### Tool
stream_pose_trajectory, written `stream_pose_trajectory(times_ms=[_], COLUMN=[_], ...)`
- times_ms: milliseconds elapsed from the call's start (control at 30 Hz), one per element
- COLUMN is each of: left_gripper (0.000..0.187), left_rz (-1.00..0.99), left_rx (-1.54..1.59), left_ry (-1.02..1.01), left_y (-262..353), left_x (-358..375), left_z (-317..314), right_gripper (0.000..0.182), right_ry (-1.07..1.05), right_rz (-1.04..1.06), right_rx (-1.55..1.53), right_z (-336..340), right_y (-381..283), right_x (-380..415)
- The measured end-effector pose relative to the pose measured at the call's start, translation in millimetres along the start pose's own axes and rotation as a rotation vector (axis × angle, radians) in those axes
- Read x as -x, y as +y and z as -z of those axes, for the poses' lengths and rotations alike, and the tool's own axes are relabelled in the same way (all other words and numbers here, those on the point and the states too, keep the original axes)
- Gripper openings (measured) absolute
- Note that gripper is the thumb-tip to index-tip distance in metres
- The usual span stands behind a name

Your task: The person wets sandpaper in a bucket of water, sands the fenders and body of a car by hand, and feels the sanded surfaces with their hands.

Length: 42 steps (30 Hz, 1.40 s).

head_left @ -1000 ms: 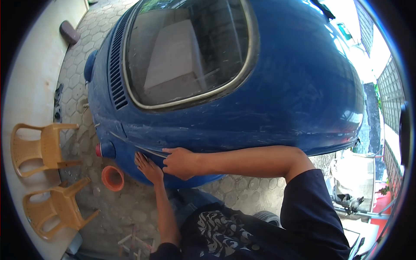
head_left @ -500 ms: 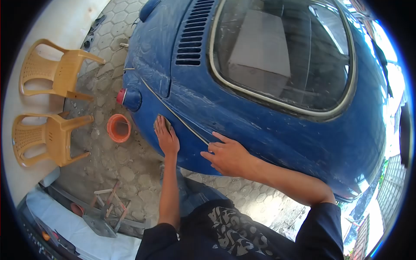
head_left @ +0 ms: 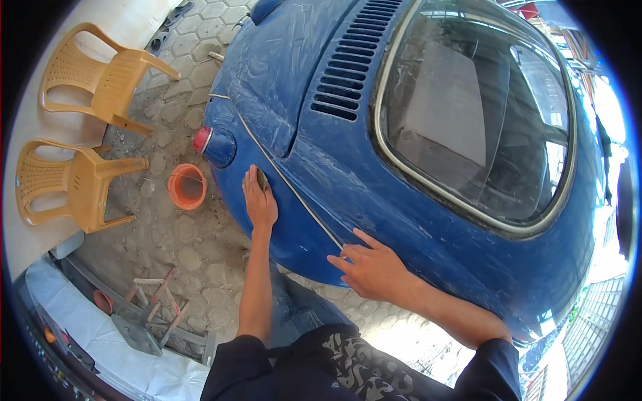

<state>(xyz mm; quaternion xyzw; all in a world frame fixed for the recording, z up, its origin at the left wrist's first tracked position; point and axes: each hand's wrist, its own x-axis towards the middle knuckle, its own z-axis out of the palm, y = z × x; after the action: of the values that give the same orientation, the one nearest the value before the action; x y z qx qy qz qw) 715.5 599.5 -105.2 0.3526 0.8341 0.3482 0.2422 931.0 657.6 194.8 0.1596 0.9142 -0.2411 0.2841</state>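
A blue car [head_left: 281, 227] with rounded bodywork fills the middle and right, its paint dull with pale scuffs and streaks. My left hand [head_left: 259, 204] lies on the fender below the red tail light [head_left: 202, 139], pressing a small brownish-grey piece of sandpaper [head_left: 262, 179] against the paint. Most of that piece is hidden under the fingers. A thin, light-coloured strip [head_left: 294, 192] runs along the seam between fender and body. My right hand [head_left: 378, 267] rests near the strip's lower end, fingers spread, with nothing visible in it.
On the left, two yellow plastic chairs [head_left: 100, 177] stand by a pale wall. An orange bucket [head_left: 187, 187] sits on the paved ground close to the fender. Lower left are a small metal-and-wood frame [head_left: 157, 304] and a white-covered surface [head_left: 100, 347].
The view has shifted, so the car appears farther right. My left hand has moved slightly up the fender toward the tail light with the sandpaper. My right hand stays at the strip, fingers spread.
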Motion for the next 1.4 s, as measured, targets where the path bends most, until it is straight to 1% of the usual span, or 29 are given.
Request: stream_pose_trajectory(times_ms=[33, 67, 133, 233, 333, 433, 633, 700, 767, 867, 967, 1067, 1167, 1267, 1300, 1333, 1400], left_gripper=[0.053, 0.053, 0.055, 0.055, 0.056, 0.055, 0.054, 0.054, 0.055, 0.055, 0.055, 0.057, 0.06, 0.062, 0.062, 0.062, 0.062], left_rz=[0.024, 0.027, 0.028, 0.027, -0.037, -0.012, 0.12, 0.052, 0.0, 0.125, 0.299, 0.479, 0.341, 0.473, 0.563, 0.655, 0.777], left_rx=[-0.024, -0.033, -0.046, 0.003, 0.025, -0.006, -0.077, -0.023, -0.013, 0.102, 0.098, 0.036, 0.101, 0.258, 0.334, 0.413, 0.383], left_ry=[0.001, -0.014, -0.057, -0.067, -0.059, -0.005, 0.001, -0.01, -0.004, 0.006, 0.073, 0.083, 0.111, 0.141, 0.129, 0.117, 0.094], left_y=[-3, -8, -25, -24, -16, -18, -34, -24, -18, -17, -49, -45, -46, -60, -83, -118, -129], left_x=[-6, -28, -86, -102, -53, -3, -77, -52, -1, 38, -7, -39, 19, 55, 43, 19, -13], left_z=[-1, -4, -16, -20, -6, -1, -14, -8, -1, 14, 1, 0, 0, 3, -3, -13, -17], right_gripper=[0.045, 0.044, 0.044, 0.043, 0.043, 0.043, 0.045, 0.044, 0.043, 0.042, 0.042, 0.042, 0.041, 0.041, 0.04, 0.04, 0.039], right_ry=[0.001, 0.018, 0.05, 0.053, 0.065, 0.059, 0.034, 0.036, 0.034, 0.035, 0.03, 0.034, 0.038, 0.049, 0.063, 0.074, 0.07], right_rz=[0.004, 0.013, 0.018, 0.024, 0.015, 0.018, 0.006, 0.016, 0.015, 0.001, 0.007, 0.004, 0.018, 0.01, 0.01, 0.009, 0.004], right_rx=[0.006, -0.001, -0.019, -0.008, -0.059, -0.059, -0.101, -0.081, -0.08, -0.091, -0.06, -0.045, -0.005, -0.015, -0.011, -0.004, 0.007], right_z=[1, 0, -2, 1, 0, 0, 1, 4, 5, 6, 7, 3, 8, 7, 7, 6, 8], right_y=[-1, 0, 2, 1, 2, 2, 2, 2, 1, -3, -1, -2, -1, -7, -6, -5, -7], right_x=[0, -1, -1, -3, -3, -3, -5, -5, -6, -6, -6, -6, -9, -7, -8, -9, -7])
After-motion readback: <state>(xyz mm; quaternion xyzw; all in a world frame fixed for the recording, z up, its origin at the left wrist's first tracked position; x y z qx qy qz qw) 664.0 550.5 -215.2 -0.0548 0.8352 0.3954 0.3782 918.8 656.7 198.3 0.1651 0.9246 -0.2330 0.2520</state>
